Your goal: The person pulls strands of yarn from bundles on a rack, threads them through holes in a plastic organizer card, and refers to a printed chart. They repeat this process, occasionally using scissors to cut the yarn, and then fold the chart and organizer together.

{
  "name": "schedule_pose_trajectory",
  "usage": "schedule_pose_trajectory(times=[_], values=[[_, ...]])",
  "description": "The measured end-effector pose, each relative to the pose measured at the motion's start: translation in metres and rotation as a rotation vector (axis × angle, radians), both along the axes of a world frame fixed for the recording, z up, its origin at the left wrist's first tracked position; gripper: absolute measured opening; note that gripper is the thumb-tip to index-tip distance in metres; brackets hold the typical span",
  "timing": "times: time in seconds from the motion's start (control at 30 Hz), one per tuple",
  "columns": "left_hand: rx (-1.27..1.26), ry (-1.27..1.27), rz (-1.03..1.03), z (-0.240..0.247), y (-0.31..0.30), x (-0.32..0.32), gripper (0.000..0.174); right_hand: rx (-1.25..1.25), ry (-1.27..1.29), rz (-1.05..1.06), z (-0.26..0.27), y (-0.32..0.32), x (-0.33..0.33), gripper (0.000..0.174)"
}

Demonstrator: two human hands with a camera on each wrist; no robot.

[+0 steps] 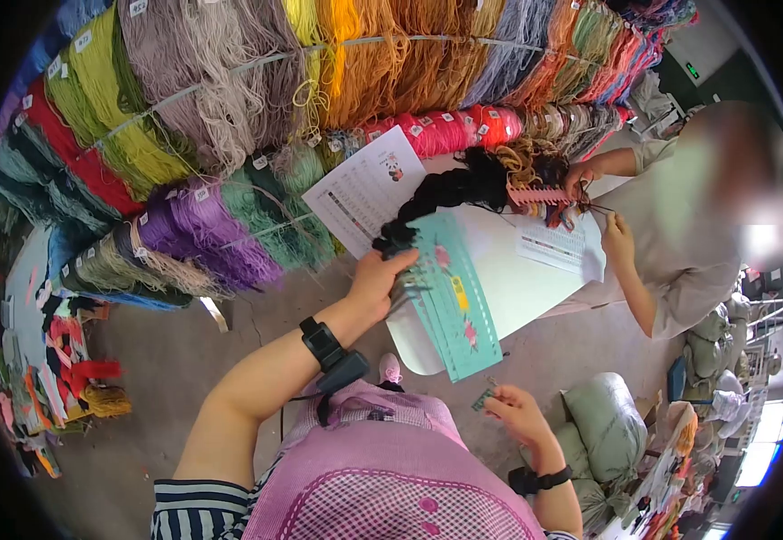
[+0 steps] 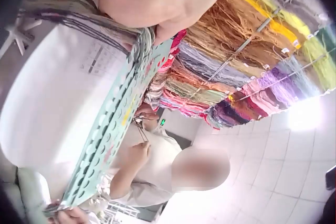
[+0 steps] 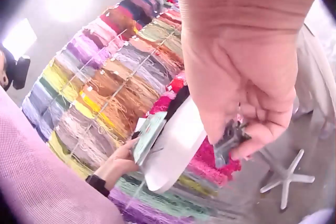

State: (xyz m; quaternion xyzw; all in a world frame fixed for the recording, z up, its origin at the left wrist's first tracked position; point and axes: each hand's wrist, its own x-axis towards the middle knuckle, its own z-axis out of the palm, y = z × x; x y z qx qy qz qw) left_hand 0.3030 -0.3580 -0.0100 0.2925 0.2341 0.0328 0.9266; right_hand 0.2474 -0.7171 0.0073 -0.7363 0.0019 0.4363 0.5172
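My left hand grips the top end of several teal thread cards, printed with pink figures and a yellow label. Round holes line the cards' edges in the left wrist view, and grey-green thread bunches at the end under the fingers. Lower and to the right, my right hand pinches a small dark green-grey piece between thumb and fingers, apart from the cards; I cannot tell what it is. Black yarn lies on the white table just beyond the left hand.
Hanks of coloured thread hang on a rack along the far side. A printed sheet with a panda leans by the table. Across it, another person handles threads on a pink holder. Stuffed sacks stand at right.
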Motion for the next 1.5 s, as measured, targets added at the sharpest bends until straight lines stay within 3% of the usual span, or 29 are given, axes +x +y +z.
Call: schedule_pose_trajectory(times=[0.03, 0.1, 0.17, 0.3, 0.37, 0.5, 0.57, 0.7, 0.87, 1.2, 1.33, 1.5], values=[[0.053, 0.003, -0.024, -0.005, 0.009, 0.0, 0.023, -0.002, 0.004, -0.006, 0.005, -0.008, 0.004, 0.019], [0.187, 0.016, -0.06, 0.0, 0.014, -0.001, 0.023, -0.176, -0.185, -0.221, 0.038, 0.0, 0.023, 0.018], [0.274, 0.024, -0.109, 0.005, 0.013, -0.006, 0.023, -0.007, -0.357, -0.149, 0.058, 0.021, 0.058, 0.021], [0.384, -0.066, -0.152, 0.002, 0.007, -0.011, 0.024, 0.1, -0.896, 0.127, 0.11, 0.109, 0.102, 0.024], [0.409, -0.088, -0.167, 0.001, 0.007, -0.014, 0.023, -0.045, -1.226, 0.259, 0.127, 0.142, 0.112, 0.026], [0.485, -0.081, -0.2, 0.003, 0.011, -0.019, 0.019, -0.029, -1.444, 0.463, 0.135, 0.182, 0.137, 0.024], [0.512, -0.086, -0.2, 0.005, 0.012, -0.021, 0.016, -0.069, -1.535, 0.685, 0.138, 0.193, 0.147, 0.029], [0.536, -0.123, -0.228, 0.006, 0.012, -0.021, 0.015, -0.095, -1.586, 0.745, 0.135, 0.209, 0.155, 0.022], [0.581, -0.155, -0.278, 0.006, 0.016, -0.02, 0.017, -0.101, -1.413, 0.839, 0.121, 0.214, 0.169, 0.017], [0.567, -0.193, -0.344, 0.009, 0.024, -0.018, 0.015, -0.164, -1.307, 0.787, 0.115, 0.213, 0.176, 0.02], [0.685, -0.233, -0.405, 0.005, 0.03, -0.015, 0.013, -0.155, -1.191, 0.876, 0.115, 0.212, 0.181, 0.021], [0.642, -0.214, -0.458, 0.003, 0.032, -0.012, 0.013, -0.13, -1.086, 0.943, 0.114, 0.21, 0.184, 0.026]])
